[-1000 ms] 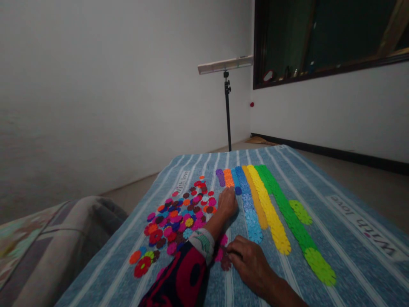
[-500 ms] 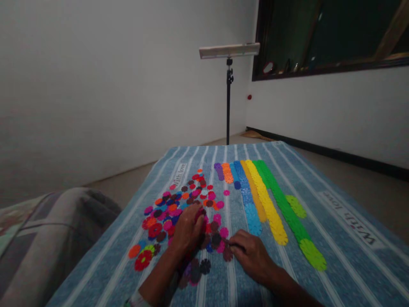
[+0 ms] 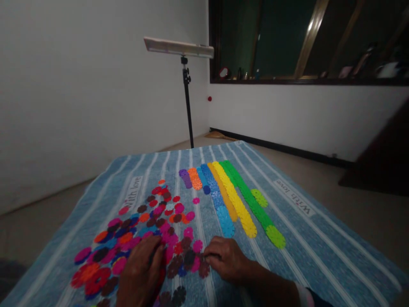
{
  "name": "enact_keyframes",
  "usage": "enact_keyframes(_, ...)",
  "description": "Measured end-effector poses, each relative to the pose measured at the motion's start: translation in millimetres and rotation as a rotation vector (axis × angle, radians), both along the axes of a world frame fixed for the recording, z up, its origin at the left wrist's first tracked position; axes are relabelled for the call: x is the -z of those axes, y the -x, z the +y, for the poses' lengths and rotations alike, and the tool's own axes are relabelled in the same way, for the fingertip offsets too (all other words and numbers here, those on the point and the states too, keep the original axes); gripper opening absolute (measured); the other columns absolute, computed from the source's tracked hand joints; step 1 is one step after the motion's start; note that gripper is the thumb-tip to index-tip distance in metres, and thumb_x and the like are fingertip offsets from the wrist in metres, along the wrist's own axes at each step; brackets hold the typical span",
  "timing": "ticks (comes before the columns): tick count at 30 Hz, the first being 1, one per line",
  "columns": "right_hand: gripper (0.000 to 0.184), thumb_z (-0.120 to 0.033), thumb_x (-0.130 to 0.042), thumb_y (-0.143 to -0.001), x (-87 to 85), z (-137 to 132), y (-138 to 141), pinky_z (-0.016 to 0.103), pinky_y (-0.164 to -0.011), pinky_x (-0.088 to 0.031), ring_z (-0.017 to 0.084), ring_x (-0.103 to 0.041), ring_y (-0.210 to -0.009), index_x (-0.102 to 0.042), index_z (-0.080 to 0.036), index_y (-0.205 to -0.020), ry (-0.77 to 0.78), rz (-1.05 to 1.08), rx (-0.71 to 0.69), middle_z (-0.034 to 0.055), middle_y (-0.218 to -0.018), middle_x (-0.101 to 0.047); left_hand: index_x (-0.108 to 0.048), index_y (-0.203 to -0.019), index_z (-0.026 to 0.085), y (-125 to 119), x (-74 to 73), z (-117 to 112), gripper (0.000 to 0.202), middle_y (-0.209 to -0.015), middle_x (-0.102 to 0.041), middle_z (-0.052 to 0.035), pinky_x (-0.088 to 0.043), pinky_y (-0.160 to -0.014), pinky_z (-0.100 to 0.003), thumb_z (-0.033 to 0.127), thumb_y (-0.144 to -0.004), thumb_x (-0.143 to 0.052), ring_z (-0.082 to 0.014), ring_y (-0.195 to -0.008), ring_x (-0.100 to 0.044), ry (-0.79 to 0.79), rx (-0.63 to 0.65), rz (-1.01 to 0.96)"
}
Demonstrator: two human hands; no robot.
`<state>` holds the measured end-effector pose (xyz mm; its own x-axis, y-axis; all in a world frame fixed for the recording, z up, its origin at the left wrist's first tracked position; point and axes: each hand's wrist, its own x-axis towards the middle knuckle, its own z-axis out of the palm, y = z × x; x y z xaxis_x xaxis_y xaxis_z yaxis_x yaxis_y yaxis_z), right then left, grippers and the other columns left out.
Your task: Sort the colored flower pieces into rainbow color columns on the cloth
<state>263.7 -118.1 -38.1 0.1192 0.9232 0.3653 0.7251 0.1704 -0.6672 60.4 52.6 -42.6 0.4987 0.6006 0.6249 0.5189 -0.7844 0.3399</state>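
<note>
Loose plastic flower-shaped discs (image 3: 96,279) in pink, red, orange, brown and blue lie in a scattered pile on the left of the striped cloth (image 3: 281,277). My left hand (image 3: 140,270) rests over the near part of this pile, bent downward, its fingertips hidden. To the right of the pile, my right hand (image 3: 226,260) has its fingers curled against the thumb beside a brown disc (image 3: 203,269). Whatever may be in that pinch is too small to make out. A black disc (image 3: 189,258) and pink ones lie between the hands.
Overlapping discs form colour rows: purple (image 3: 185,178), orange (image 3: 194,179), blue (image 3: 211,181), yellow (image 3: 234,196) and green (image 3: 244,194). Lime discs (image 3: 259,198) lie right of the green row. A lamp on a black stand (image 3: 188,102) rises behind the cloth, near a window (image 3: 281,38).
The view has swung to the right, so the cloth and discs appear farther left. My left hand looks nearer the bottom edge. My right hand stays beside the same brown disc.
</note>
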Motion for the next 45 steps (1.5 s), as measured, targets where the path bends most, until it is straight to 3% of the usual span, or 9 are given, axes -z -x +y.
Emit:
enact_keyframes(7, 0.019, -0.014, -0.054, -0.085, 3.9, -9.7, -3.7, 0.023, -0.073, -0.046, 0.015, -0.064, -0.079, -0.071, -0.021, -0.087, 0.038, 0.042, -0.04, 0.0019, -0.08, -0.069, -0.068, -0.096, 0.023, 0.3, -14.0, -19.6, 0.025, -0.101, -0.074, -0.0069, -0.054, -0.094, -0.043, 0.036, -0.087, -0.05, -0.0244, -0.099, -0.067, 0.125, 0.018, -0.007)
enact_keyframes(15, 0.022, -0.015, -0.049, -0.089, 3.6, -17.0, -6.2, 0.025, -0.073, -0.046, 0.015, -0.064, -0.081, -0.07, -0.02, -0.089, 0.056, 0.054, -0.093, 0.0035, -0.083, -0.068, -0.07, -0.096, 0.02, 8.4, -17.5, -38.7, 0.025, -0.102, -0.073, -0.0078, -0.052, -0.097, -0.043, 0.031, -0.088, -0.049, -0.0231, -0.103, -0.065, 0.199, -0.01, -0.026)
enact_keyframes(19, 0.021, -0.016, -0.05, -0.089, 7.6, -17.7, -7.7, 0.025, -0.073, -0.046, 0.015, -0.064, -0.08, -0.07, -0.02, -0.089, 0.065, 0.052, -0.106, 0.0036, -0.083, -0.067, -0.071, -0.092, 0.019, 5.3, -24.6, -54.1, 0.022, -0.104, -0.072, -0.0091, -0.049, -0.1, -0.045, 0.027, -0.088, -0.051, -0.0236, -0.108, -0.062, 0.201, 0.095, 0.037)
enact_keyframes(23, 0.02, -0.017, -0.05, -0.089, 8.0, -18.8, -8.2, 0.026, -0.074, -0.047, 0.015, -0.064, -0.08, -0.07, -0.021, -0.089, 0.081, 0.051, -0.107, 0.0037, -0.084, -0.067, -0.073, -0.097, 0.022, 1.7, -28.5, -69.6, 0.02, -0.124, -0.064, -0.0106, -0.042, -0.107, -0.05, 0.028, -0.084, -0.059, -0.0283, -0.125, -0.051, 0.235, 0.232, 0.193)
enact_keyframes(28, 0.022, -0.018, -0.048, -0.091, 3.5, -21.0, -6.2, 0.026, -0.073, -0.048, 0.016, -0.064, -0.077, -0.069, -0.021, -0.085, 0.089, 0.058, -0.111, 0.0031, -0.081, -0.065, -0.072, -0.108, 0.022, 3.9, -24.0, -76.1, 0.031, -0.136, -0.056, -0.0137, -0.035, -0.109, -0.059, 0.034, -0.08, -0.067, -0.0355, -0.136, -0.04, 0.241, 0.261, 0.315)
enact_keyframes(36, 0.02, -0.023, -0.048, -0.091, 7.5, -22.2, -5.8, 0.027, -0.07, -0.05, 0.017, -0.066, -0.076, -0.067, -0.023, -0.084, 0.082, 0.085, -0.117, 0.0029, -0.081, -0.067, -0.071, -0.11, 0.023, -0.5, -27.4, -85.2, 0.028, -0.131, -0.06, -0.0122, -0.039, -0.109, -0.056, 0.032, -0.085, -0.063, -0.0331, -0.134, -0.043, 0.216, 0.214, 0.398)
enact_keyframes(45, 0.024, -0.026, -0.047, -0.093, 13.4, -23.8, -5.4, 0.027, -0.069, -0.051, 0.017, -0.067, -0.075, -0.068, -0.025, -0.082, 0.059, 0.093, -0.13, 0.0031, -0.081, -0.068, -0.068, -0.086, 0.018, -4.4, -21.0, -84.5, 0.024, -0.109, -0.068, -0.0125, -0.048, -0.102, -0.046, 0.02, -0.092, -0.045, -0.0227, -0.11, -0.06, 0.136, 0.174, 0.147)
